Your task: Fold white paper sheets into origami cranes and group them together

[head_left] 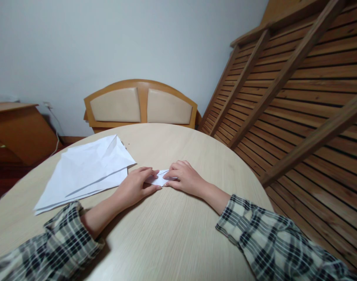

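Paper (160,180), folded small, lies flat on the table (175,234) between left hand (137,184) and right hand (186,177), both pinching its ends, probably to steady the fold. Sheets (87,164) crowd the left hand; room to move runs rightward, up to the table's curved edge.

On my feed, fingers (173,173) hide both ends of the folded paper (160,180). Dark specks (129,144) near the loose sheets (87,168): too small for me to identify. Desk (26,128), slatted frame (295,101), plaid sleeves (70,234): cut off at edges.
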`<state>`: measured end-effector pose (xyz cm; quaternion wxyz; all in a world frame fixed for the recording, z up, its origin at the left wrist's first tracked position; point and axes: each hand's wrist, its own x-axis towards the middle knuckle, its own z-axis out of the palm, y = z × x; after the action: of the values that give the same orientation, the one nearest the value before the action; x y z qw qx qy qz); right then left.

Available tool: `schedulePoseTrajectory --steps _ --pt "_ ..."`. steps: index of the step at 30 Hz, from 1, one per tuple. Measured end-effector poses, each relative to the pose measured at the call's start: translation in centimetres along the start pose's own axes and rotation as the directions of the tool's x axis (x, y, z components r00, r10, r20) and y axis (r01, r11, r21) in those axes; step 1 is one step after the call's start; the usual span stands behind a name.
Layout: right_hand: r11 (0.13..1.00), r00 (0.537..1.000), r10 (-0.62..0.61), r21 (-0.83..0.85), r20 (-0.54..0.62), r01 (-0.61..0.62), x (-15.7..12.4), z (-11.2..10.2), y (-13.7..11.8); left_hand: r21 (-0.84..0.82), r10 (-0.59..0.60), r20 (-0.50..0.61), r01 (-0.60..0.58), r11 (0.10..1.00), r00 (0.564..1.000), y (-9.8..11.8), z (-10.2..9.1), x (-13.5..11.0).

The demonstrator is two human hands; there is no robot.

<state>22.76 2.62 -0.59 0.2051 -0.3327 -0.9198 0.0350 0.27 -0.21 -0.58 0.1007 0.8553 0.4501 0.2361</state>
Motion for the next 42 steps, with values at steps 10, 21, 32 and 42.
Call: schedulePoseTrajectory --steps 10,21,32,42 --pt "1.0 0.999 -0.007 -0.012 -0.036 0.007 0.08 0.12 0.05 0.001 -0.001 -0.006 0.001 1.0 1.0 -0.39 0.21 -0.11" --pt "0.987 0.986 0.149 0.069 -0.069 -0.145 0.28 0.32 -0.36 -0.007 -0.001 -0.006 0.001 1.0 1.0 -0.87 0.64 0.09" --pt "0.994 0.996 0.083 0.068 -0.034 -0.081 0.16 0.43 -0.15 0.005 0.032 -0.032 -0.032 0.999 0.999 -0.72 0.72 0.11" --pt "0.998 0.998 0.063 0.025 -0.018 -0.062 -0.05 0.13 -0.04 -0.023 0.057 -0.054 -0.058 0.998 0.997 -0.8 0.83 0.22"
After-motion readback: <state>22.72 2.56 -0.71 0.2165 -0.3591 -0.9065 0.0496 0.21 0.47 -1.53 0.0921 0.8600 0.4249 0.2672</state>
